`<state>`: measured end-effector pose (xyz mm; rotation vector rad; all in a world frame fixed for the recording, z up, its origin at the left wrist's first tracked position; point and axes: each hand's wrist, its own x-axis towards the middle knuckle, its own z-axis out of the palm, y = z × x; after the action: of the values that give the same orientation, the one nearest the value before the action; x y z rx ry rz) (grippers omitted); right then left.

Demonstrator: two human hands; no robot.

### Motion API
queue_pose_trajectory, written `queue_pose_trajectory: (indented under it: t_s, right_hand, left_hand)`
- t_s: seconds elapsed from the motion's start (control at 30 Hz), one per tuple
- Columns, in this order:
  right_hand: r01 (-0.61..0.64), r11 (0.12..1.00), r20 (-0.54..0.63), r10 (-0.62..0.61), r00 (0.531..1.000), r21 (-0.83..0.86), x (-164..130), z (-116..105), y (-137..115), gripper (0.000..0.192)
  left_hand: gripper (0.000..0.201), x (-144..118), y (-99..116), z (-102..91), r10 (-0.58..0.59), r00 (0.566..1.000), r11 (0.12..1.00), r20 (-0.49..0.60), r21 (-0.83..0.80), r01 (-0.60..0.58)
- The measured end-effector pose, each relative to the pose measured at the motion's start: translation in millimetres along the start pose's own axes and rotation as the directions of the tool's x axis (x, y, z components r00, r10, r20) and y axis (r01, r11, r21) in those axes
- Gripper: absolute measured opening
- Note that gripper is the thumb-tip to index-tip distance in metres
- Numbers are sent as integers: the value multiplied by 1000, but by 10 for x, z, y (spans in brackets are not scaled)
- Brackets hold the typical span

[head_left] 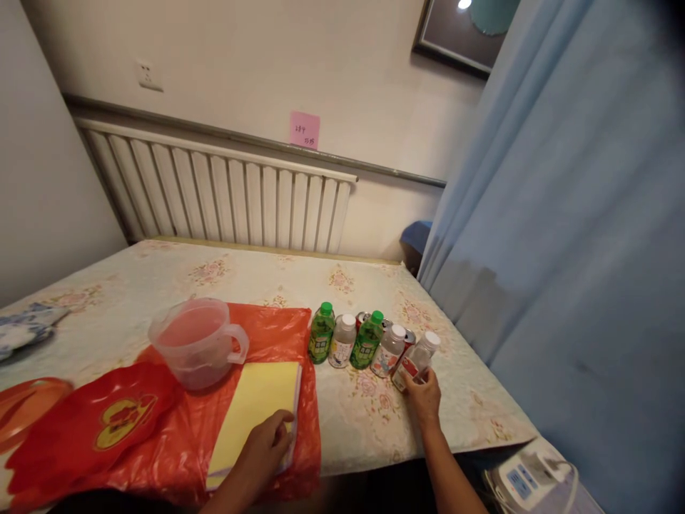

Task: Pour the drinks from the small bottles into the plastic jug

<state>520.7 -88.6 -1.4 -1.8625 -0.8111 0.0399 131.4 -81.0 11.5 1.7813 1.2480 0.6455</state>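
Note:
At the right end of a row of drinks, my right hand [424,396] is closed around the lower part of a clear bottle [427,348] with a white cap, which leans slightly to the right. Beside it stand a clear bottle [388,351] with a white cap, a green bottle [367,341], another clear bottle [343,342] and a second green bottle [321,334]. Red cans [409,337] show partly behind them. My left hand [269,440] rests on the right edge of a yellow pad of paper [262,400], fingers loosely curled, with nothing visible in them.
A red plastic sheet [270,325] lies under the pad, a translucent measuring jug [198,350] and a red scalloped tray [64,435]. An orange dish [32,407] is at far left. A power strip [527,478] sits low right, near a blue curtain [578,214].

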Motion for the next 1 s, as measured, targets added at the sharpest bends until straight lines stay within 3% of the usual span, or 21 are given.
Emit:
queue_pose_trajectory:
  t_s: [0.13, 0.23, 0.37, 0.43, 0.53, 0.63, 0.73, 0.87, 1.0]
  right_hand:
    - [21, 999, 40, -23, 999, 42, -330, -107, -76, 47]
    - [106, 983, 210, -136, 968, 148, -692, -177, -244, 50]
    - [227, 945, 478, -316, 819, 237, -1128, -236, -673, 50]
    - [278, 924, 575, -381, 724, 262, -1274, -242, -913, 51]
    - [330, 891, 652, -453, 608, 311, -1394, -198, -1187, 49]
    - [391, 849, 641, -526, 559, 356, -1434, -102, -1332, 50]
    - [438, 810, 636, -581, 508, 389, -1453, -10, -1450, 48]
    - [457, 783, 670, -609, 425, 422, -1507, 58, -1671, 44]
    - [463, 775, 682, -615, 395, 430, -1544, 119, -1842, 42]
  left_hand:
    - [31, -20, 292, -29, 61, 998, 998, 10, -8, -61]
    - [41, -65, 653, -70, 135, 991, 991, -4, -6, -135]
    - [57, -136, 1115, -185, 352, 934, 936, -55, -10, -353]
    - [63, -166, 1262, -294, 444, 895, 896, -31, 5, -445]
    - [52, -225, 1359, -518, 537, 842, 831, 56, 136, -539]
    - [38, -320, 1352, -752, 522, 849, 811, 77, 264, -522]
    - [27, -423, 1293, -909, 502, 865, 806, 7, 359, -471]
    - [12, -518, 1210, -986, 461, 865, 826, -197, 452, -337]
    - [14, -594, 1165, -1075, 367, 822, 903, -435, 380, -202]
